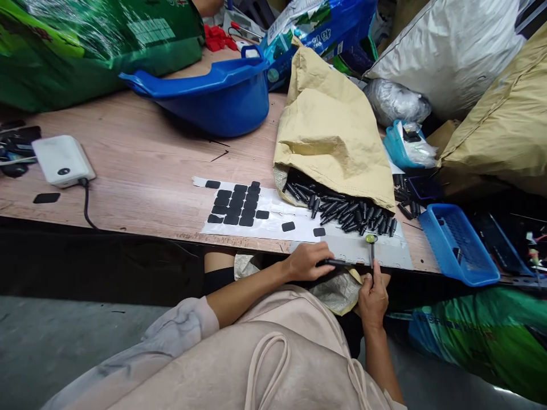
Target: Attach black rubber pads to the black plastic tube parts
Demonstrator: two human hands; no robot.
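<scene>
At the table's near edge my left hand [306,262] is closed on a thin black rod-shaped part [339,263] lying level. My right hand [372,297] grips a slim tool [371,246] with a round yellowish tip, held upright beside the rod's end. Just beyond, a pile of black cylindrical parts [342,209] spills from a tan paper sack [331,131] onto a white sheet [273,222]. Several black rectangular pads [236,204] sit in rows on that sheet.
A blue basin [213,94] stands at the back of the wooden table [141,165]. A white box with a cable [63,160] lies at left. A blue plastic basket [459,244] sits at right among sacks and a green bag [85,45].
</scene>
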